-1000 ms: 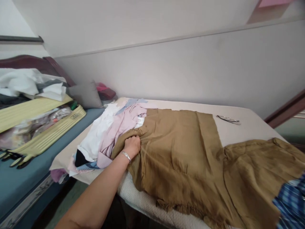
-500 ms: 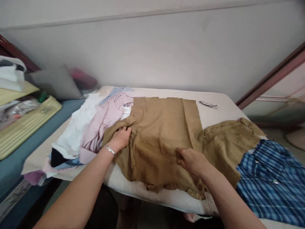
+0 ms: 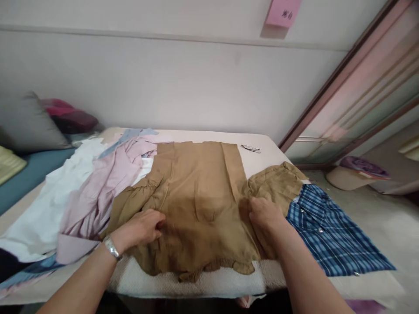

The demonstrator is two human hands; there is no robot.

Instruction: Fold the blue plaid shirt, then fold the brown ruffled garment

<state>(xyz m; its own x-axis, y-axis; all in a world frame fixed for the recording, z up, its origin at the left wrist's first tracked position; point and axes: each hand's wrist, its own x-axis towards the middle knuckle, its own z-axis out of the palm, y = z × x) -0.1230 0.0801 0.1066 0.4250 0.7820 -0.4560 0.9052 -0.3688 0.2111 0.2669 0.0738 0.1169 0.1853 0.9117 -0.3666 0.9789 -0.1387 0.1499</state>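
Note:
Spread over the padded table is a brown shirt, its sleeves lying out to both sides and its lower hem ruffled and uneven. My left hand is closed, fingers curled at the shirt's left side below the sleeve. At the opposite side, by the join of body and right sleeve, my right hand pinches the cloth, its fingertips partly hidden. A silver bracelet circles my left wrist. The right sleeve meets a blue plaid shirt.
Pink striped cloth and white cloth lie heaped on the table's left. Thin glasses rest near the back right edge. A grey cushion stands at left. Behind the table is a wall with a pink note.
My left hand has come down from the left sleeve and curled closed. My right hand has shifted from the shirt's front to its right side. The view has swung to the right.

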